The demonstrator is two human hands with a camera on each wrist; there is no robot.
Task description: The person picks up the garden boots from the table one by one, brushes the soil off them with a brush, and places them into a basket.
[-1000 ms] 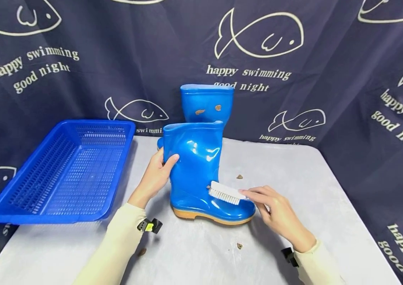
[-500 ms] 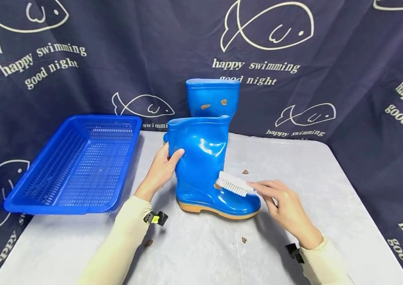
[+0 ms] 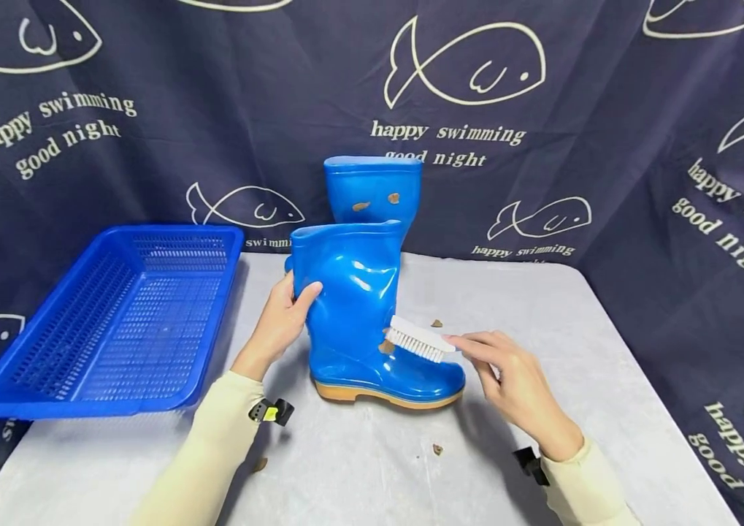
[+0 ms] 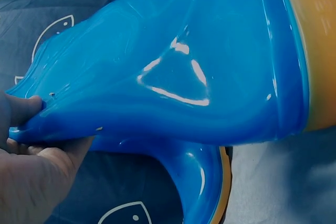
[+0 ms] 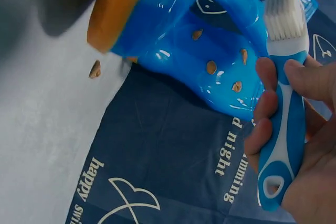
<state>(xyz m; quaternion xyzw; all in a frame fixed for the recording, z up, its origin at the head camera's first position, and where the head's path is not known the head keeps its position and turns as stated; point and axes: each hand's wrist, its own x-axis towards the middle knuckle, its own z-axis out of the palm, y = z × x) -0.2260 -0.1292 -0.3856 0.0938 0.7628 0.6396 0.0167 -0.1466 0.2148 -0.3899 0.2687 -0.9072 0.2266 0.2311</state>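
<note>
A glossy blue rain boot [image 3: 352, 314] with a tan sole stands upright on the table, toe to the right. My left hand [image 3: 277, 321] grips its shaft at the back, thumb on the near side; the left wrist view shows the rubber pinched there [image 4: 42, 177]. In my right hand [image 3: 516, 380] is a white-bristled scrub brush [image 3: 420, 337], whose blue-and-white handle [image 5: 283, 135] shows in the right wrist view. Its bristles are at the boot's instep, beside a brown patch [image 3: 387, 347]. Behind stands a second blue boot [image 3: 374, 183] with several brown spots, its lower part mostly hidden.
On the left sits a blue perforated plastic basket [image 3: 181, 398]. Brown bits lie on the grey-white table [image 3: 509, 299], one behind the boot [image 3: 436, 323], one in front [image 3: 437, 449] and one near the left forearm [image 3: 260, 464]. A dark fish-print curtain [image 3: 266, 95] hangs behind.
The brush has shifted slightly up the boot's instep, and more of the brown patch shows. My left hand keeps its hold on the shaft. The head view has swayed a little.
</note>
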